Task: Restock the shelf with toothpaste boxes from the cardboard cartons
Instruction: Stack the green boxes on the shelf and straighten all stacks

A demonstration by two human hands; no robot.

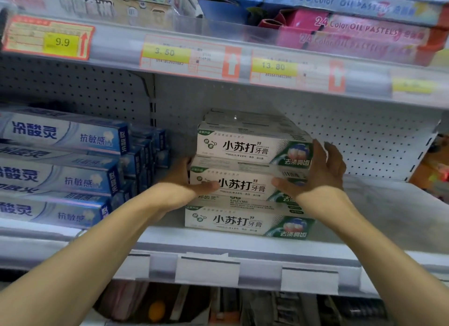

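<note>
Head view: your left hand and right hand clamp the toothpaste boxes by their ends.
Probably light, thin card: squeeze ends gently; the bottom box under your grip stays shelved.

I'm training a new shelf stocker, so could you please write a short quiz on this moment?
1. True or false: both hands grip the middle white box.
2. What lies left of the white stack: A) blue toothpaste boxes, B) bottles, C) soap?
3. How many white boxes face front?

Key
1. True: the left hand and right hand hold its ends.
2. A
3. Three
</note>
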